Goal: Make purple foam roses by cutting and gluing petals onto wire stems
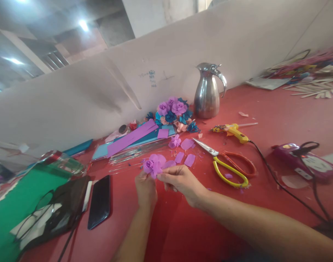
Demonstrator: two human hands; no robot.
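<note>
Your left hand [146, 189] and right hand [183, 182], fingers closed, pinched a purple paper rose [155, 163] over the red tabletop [172, 229]; illegible blue handwriting [152, 77] marked the pale wall [245, 40].

a craft workshop, judging by glue gun [237, 133], scissors [213, 152], paper flowers [179, 107].

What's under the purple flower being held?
Directly under the purple flower is the left hand, gripping it; the right hand holds its lower right edge. The underside and any stem can't be seen, covered by flower and hands.
</note>
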